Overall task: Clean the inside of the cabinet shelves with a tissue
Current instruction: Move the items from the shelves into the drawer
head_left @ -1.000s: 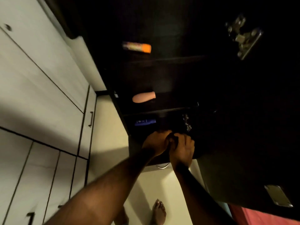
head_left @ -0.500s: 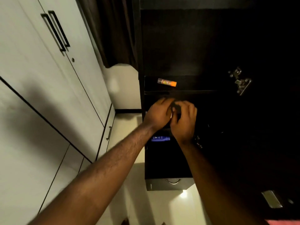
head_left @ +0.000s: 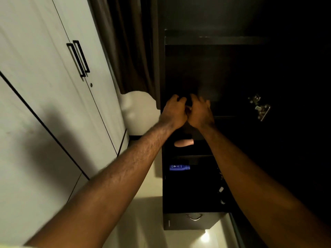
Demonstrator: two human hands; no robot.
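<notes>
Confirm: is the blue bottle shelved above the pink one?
No, the blue bottle lies one shelf below the pink bottle.

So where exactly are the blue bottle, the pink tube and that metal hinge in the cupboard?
blue bottle (head_left: 179,167), head view, middle of its body.
pink tube (head_left: 183,143), head view, middle of its body.
metal hinge (head_left: 259,108), head view, its central plate.

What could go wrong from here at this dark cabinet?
1. The pink bottle lies on its side just below the left hand and right hand; a bump might knock it out.
2. The hinge sits right of the hands and may scrape knuckles.
3. The cabinet is very dark, so dirt could be missed.
</notes>
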